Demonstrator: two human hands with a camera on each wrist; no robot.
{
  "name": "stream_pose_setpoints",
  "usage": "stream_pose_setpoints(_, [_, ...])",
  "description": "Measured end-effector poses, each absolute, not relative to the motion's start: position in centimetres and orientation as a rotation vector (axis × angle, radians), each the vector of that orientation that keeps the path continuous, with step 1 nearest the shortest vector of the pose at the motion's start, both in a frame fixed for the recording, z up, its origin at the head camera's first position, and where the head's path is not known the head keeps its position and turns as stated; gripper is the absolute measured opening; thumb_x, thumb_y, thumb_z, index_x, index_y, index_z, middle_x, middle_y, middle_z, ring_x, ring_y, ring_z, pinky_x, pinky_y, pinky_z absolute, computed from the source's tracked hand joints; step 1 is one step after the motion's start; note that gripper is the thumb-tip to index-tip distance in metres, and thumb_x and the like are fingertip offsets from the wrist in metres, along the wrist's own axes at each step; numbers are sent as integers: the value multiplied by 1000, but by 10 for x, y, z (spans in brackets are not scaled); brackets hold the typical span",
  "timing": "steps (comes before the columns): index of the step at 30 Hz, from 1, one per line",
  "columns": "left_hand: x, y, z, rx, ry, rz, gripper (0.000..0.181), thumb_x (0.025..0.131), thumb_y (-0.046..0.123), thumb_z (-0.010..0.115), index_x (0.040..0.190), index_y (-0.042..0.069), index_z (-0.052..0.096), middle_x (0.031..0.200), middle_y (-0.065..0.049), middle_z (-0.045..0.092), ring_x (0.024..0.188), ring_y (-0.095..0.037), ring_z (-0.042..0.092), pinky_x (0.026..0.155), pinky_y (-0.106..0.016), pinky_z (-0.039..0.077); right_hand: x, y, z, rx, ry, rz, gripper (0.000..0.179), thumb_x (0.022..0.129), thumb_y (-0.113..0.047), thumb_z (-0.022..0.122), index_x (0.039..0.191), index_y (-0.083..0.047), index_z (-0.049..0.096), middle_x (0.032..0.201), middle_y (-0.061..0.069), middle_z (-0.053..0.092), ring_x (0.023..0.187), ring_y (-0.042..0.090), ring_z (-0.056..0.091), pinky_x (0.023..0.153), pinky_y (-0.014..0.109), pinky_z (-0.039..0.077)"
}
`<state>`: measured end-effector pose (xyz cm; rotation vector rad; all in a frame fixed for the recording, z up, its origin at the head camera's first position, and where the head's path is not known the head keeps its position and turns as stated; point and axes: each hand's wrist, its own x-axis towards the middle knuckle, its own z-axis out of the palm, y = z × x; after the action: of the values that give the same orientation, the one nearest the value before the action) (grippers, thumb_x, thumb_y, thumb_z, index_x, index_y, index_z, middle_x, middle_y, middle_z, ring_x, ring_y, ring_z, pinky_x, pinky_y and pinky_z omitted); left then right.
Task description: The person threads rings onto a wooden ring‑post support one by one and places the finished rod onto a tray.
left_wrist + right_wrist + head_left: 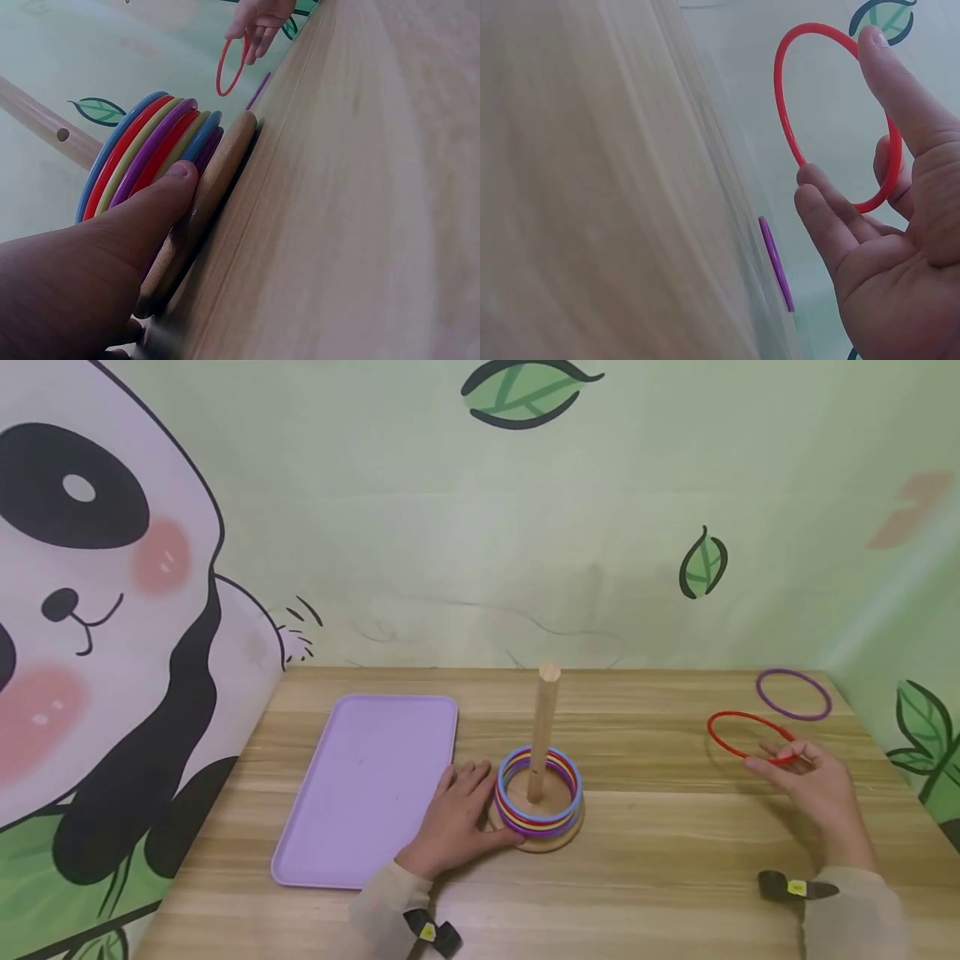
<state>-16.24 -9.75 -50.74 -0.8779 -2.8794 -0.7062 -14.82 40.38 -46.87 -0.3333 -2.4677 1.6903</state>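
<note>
In the head view, a round wooden base (553, 844) with an upright post (545, 718) stands near mid-table. Several blue, red, yellow and purple rings (142, 150) are stacked around the post, low on the base. My left hand (453, 827) rests beside this stack, fingers extended along its left side. Its thumb (161, 199) presses against the lower rings by the base's edge. Off to the right, my right hand (821, 789) holds a red ring (778, 82) raised and tilted, between thumb and fingers. Beyond that hand, a purple ring (831, 702) lies on the table.
A lilac rectangular tray (375, 777) lies left of the stand, partly behind my left hand. The wooden table (660, 877) meets a green wall (375, 510) painted with a panda and leaves at its back edge. A side wall (900, 635) borders the right.
</note>
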Motion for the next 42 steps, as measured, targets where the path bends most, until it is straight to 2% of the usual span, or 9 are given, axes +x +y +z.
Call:
stream_pose_setpoints(3, [-162,-97,-508,-884,-2873,-698,102,84,65,79,157,1,48,161,-25,45,151,-46,37,127,-61,16,-147,402,-468,-358,-2500,1611,35,91,-26,87,92,-5,59,110,-29,70,94,-20,60,76,5,48])
stream_pose_setpoints(6, [-162,-97,-509,-888,-2870,-693,102,84,65,79,157,1,48,160,-25,45,151,-46,38,127,-61,16,-146,401,-468,-394,-2553,1519,38,90,-31,87,93,-5,60,135,2,68,101,-16,57,77,4,47])
stream_pose_setpoints(9, [-162,-97,-509,-891,-2872,-695,102,84,65,79,157,1,48,160,-25,45,151,-46,37,127,-61,16,-147,401,-468,-420,-2609,1458,42,92,-35,85,96,-3,58,153,29,51,113,-3,59,78,3,44])
stream_pose_setpoints(11, [-163,-97,-508,-894,-2870,-704,103,84,65,79,157,1,47,160,-25,45,151,-46,37,127,-62,15,-148,402,-468,-421,-2630,1451,45,92,-37,84,97,-1,57,156,34,45,130,17,60,78,3,42])
stream_pose_setpoints(15, [-164,-98,-506,-895,-2858,-707,102,84,63,80,157,-1,48,159,-26,45,150,-48,38,126,-63,16,-150,401,-468,-427,-2642,1448,46,93,-40,83,98,-2,57,149,24,56,141,40,51,77,4,39])
stream_pose_setpoints(18, [-164,-98,-505,-894,-2864,-693,102,84,64,79,157,-1,48,160,-26,45,150,-48,38,126,-63,16,-150,402,-468,-405,-2630,1453,44,93,-39,83,98,-3,59,124,-6,76,121,15,63,77,7,40])
stream_pose_setpoints(22, [-161,-98,-505,-894,-2879,-690,103,84,65,79,158,0,46,160,-26,44,151,-47,37,127,-63,15,-147,401,-470,-367,-2608,1481,40,93,-35,84,97,-4,59,93,-37,64,97,-12,53,75,9,40])
stream_pose_setpoints(31, [-161,-97,-504,-892,-2887,-685,103,85,65,78,157,0,46,161,-26,44,151,-47,37,127,-62,14,-147,402,-470,-380,-2601,1448,35,92,-35,85,97,-10,61,94,-31,63,97,-4,51,75,14,42])
stream_pose_setpoints(42, [-162,-97,-504,-889,-2902,-677,104,85,65,78,157,-1,46,162,-25,43,152,-45,35,128,-60,13,-151,397,-462,-378,-2530,1515,40,91,-32,86,97,-3,58,98,-34,65,96,-15,57,74,7,48])
